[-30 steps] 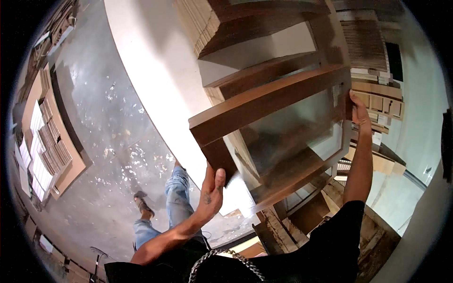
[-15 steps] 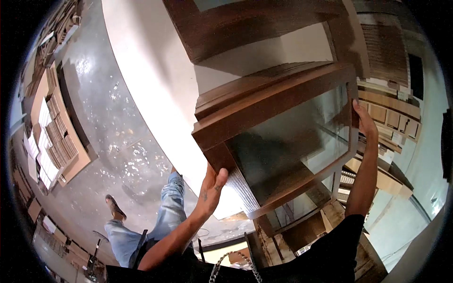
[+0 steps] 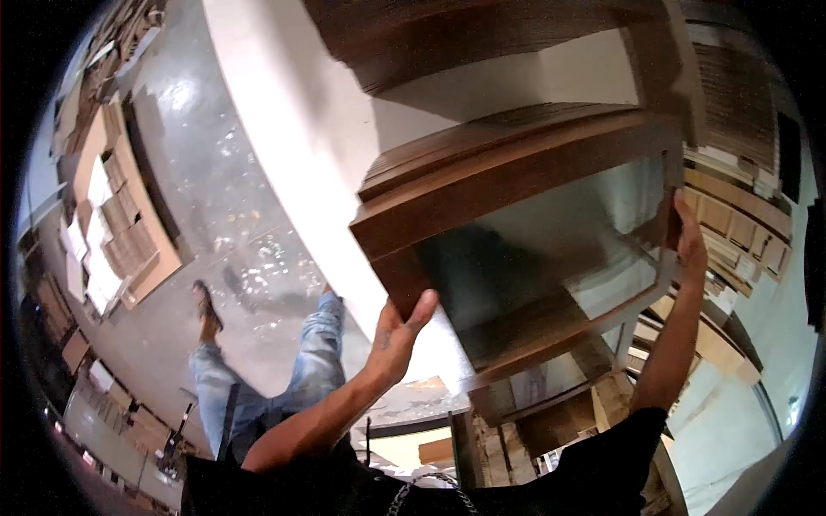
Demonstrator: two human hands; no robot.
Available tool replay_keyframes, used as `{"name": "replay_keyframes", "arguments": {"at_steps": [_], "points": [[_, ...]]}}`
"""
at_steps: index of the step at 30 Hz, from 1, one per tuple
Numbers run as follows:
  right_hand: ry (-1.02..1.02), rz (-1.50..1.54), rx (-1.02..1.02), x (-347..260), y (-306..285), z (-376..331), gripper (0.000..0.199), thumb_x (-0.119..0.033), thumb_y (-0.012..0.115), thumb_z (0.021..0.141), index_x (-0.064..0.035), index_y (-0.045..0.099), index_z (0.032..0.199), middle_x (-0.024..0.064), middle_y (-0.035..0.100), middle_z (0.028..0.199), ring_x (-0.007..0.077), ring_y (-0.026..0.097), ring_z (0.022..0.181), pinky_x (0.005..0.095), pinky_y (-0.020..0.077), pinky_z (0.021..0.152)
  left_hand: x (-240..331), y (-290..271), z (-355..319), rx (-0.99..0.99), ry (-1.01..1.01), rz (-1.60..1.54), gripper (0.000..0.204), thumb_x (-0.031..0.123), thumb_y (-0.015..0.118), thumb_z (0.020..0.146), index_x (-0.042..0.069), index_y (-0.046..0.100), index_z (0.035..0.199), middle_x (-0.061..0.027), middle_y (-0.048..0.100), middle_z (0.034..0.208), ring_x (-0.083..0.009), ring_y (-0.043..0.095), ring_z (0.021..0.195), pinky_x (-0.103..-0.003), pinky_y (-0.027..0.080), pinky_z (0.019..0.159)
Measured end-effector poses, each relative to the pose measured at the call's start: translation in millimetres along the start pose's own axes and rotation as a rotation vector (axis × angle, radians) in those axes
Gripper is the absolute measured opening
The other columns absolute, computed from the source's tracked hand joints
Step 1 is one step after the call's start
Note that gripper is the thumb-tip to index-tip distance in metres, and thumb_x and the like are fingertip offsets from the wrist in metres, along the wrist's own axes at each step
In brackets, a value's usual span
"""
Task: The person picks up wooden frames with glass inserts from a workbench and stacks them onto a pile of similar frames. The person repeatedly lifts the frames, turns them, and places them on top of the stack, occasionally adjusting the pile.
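Between my two hands is a brown wooden frame with a glass pane (image 3: pixel 525 249), tilted over a white surface (image 3: pixel 284 146). My left hand (image 3: pixel 400 340) grips its near left corner, thumb on top and the fingers hidden underneath. My right hand (image 3: pixel 688 232) is wrapped round the frame's right edge. Directly behind this frame lie similar dark wooden frames (image 3: pixel 508 52). Another glazed frame (image 3: pixel 538 387) shows below its near edge.
On the left, a board (image 3: pixel 151 267) carries stacked brown pieces and white sheets on the grey floor (image 3: pixel 249 267). Wooden panels and strips (image 3: pixel 736 211) are stacked at the right, near a pale wall (image 3: pixel 800 284). Rough timber (image 3: pixel 495 447) lies close to my body.
The whole view has shifted slightly to the right. My left thumb has slid a little along the frame's corner; both hands still hold the glazed frame.
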State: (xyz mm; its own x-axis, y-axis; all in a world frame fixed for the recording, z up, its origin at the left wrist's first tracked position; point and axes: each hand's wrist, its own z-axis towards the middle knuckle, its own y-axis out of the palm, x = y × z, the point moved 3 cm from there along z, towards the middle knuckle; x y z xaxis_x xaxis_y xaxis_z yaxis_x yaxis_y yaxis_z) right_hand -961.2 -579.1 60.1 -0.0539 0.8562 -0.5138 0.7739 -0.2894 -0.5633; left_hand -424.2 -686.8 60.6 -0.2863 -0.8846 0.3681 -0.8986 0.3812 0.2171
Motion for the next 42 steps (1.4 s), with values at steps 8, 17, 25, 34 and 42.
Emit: {"name": "replay_keyframes", "arguments": {"at_steps": [8,17,25,34,42], "points": [[-0.214,-0.124,0.904,-8,150,-214,0.05,-0.028,0.047,0.097,0.005,0.038,0.134,0.0213,0.038,0.139,0.0304,0.039,0.128,0.0386,0.0291,0.106,106,-70,1,0.14,0.652,0.932,0.1,0.06,0.056,0.081,-0.002,0.01,0.144,-0.0303,0.014,0.146,-0.0424,0.015,0.137,-0.054,0.022,0.109],[0.406,1.265,0.545,62,375,-370,0.072,-0.049,0.048,0.092,-0.0082,0.021,0.145,0.012,0.029,0.146,0.0284,0.036,0.128,0.0426,0.0342,0.104,165,-47,52,-0.295,0.41,1.204,0.095,0.069,0.054,0.077,-0.012,0.039,0.124,-0.0306,0.061,0.088,-0.0378,0.065,0.082,-0.045,0.053,0.073],[0.287,1.573,0.498,62,377,-362,0.078,-0.046,0.063,0.083,-0.0103,0.027,0.143,0.0101,0.04,0.139,0.0275,0.045,0.121,0.0433,0.0409,0.099,170,-43,65,-0.481,0.505,1.309,0.083,0.059,0.059,0.081,-0.014,0.039,0.115,-0.0276,0.062,0.079,-0.0376,0.066,0.073,-0.043,0.055,0.068],[0.355,1.486,0.48,63,375,-356,0.069,-0.049,0.051,0.09,-0.0118,0.027,0.143,0.01,0.033,0.144,0.0278,0.038,0.127,0.045,0.0385,0.101,163,-36,82,-0.59,0.594,1.368,0.077,0.058,0.05,0.086,-0.015,0.051,0.111,-0.0392,0.05,0.107,-0.043,0.049,0.113,-0.057,0.039,0.093],[-0.049,0.598,0.609,101,215,-251,0.05,-0.042,0.046,0.095,-0.001,0.051,0.121,0.0089,0.057,0.115,0.0243,0.055,0.1,0.0374,0.0457,0.086,206,173,165,-0.754,0.563,1.015,0.057,0.051,0.056,0.081,0.001,0.061,0.109,-0.0242,0.054,0.118,-0.0349,0.051,0.114,-0.04,0.039,0.099]]}}
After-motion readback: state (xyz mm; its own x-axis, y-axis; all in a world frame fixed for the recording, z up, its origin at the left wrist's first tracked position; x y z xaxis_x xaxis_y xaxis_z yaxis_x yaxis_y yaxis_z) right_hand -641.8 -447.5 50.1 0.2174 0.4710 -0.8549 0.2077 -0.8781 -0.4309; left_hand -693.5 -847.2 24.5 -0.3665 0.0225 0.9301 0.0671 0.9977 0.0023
